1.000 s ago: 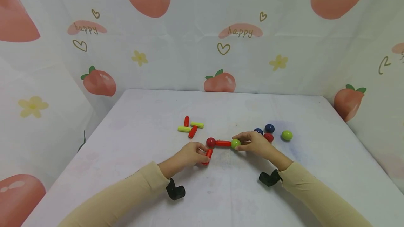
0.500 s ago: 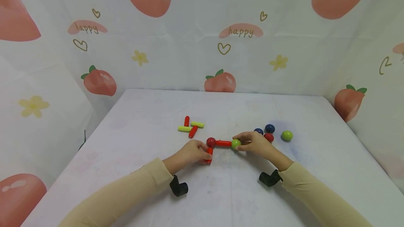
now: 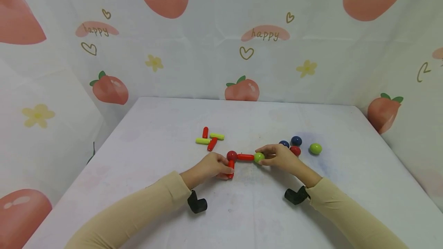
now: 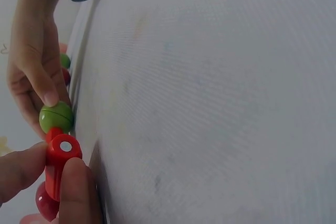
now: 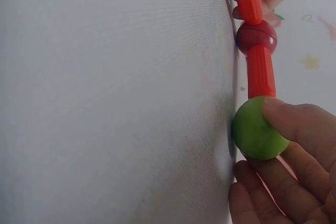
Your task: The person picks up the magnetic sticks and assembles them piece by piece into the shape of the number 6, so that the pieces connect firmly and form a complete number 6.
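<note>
My left hand (image 3: 212, 167) pinches a red rod (image 4: 56, 174) between thumb and fingers; the rod's end with a pale round spot faces the left wrist camera. Its far end meets a red ball (image 3: 232, 156). From that ball a second red rod (image 3: 245, 157) runs right to a green ball (image 5: 258, 129). My right hand (image 3: 279, 157) holds the green ball with the thumb on top and fingers beneath. In the right wrist view the two rods and two balls form one bent chain, touching end to end.
Behind the left hand lie loose red rods (image 3: 212, 144) and yellow-green rods (image 3: 202, 141). Past the right hand are blue balls (image 3: 296, 141), a red ball (image 3: 295, 150) and a green ball (image 3: 315, 148). A white cloth covers the table (image 3: 166, 118); a printed curtain hangs behind.
My left hand has moved slightly right and away from me, turning its red rod straighter and bringing its end up against the red ball. My right hand has stayed on the green ball.
</note>
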A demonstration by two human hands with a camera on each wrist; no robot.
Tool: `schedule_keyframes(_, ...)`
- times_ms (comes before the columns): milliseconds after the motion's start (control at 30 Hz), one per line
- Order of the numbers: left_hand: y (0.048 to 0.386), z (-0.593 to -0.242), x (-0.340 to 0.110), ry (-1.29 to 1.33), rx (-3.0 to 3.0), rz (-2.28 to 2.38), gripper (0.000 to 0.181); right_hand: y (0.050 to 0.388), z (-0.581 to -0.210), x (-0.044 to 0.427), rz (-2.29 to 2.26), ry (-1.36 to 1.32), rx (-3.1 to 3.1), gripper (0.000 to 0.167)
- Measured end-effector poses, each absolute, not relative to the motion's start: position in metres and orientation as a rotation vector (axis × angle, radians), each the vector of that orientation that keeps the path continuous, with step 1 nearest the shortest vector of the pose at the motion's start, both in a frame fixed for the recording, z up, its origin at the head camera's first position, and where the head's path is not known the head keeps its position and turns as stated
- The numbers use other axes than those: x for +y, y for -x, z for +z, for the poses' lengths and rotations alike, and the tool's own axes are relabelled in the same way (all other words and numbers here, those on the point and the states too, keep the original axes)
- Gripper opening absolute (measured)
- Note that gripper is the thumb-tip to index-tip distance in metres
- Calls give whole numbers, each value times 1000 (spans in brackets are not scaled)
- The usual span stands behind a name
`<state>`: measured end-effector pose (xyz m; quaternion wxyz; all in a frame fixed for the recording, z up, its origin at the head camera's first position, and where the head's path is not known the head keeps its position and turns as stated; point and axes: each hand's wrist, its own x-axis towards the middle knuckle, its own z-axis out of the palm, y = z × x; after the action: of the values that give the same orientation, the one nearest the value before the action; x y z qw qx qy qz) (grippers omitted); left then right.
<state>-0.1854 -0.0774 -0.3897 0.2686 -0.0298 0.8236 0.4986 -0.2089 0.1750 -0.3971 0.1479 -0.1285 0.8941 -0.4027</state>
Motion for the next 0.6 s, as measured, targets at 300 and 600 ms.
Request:
schedule_keyframes(300, 185, -391, -79, 68, 2214, 1346, 32, 208, -396, 175, -1146, 378, 2583, 37)
schedule_keyframes(600, 184, -389, -80, 64, 2197, 1359, 32, 208, -396, 175, -1140, 405, 2590, 38)
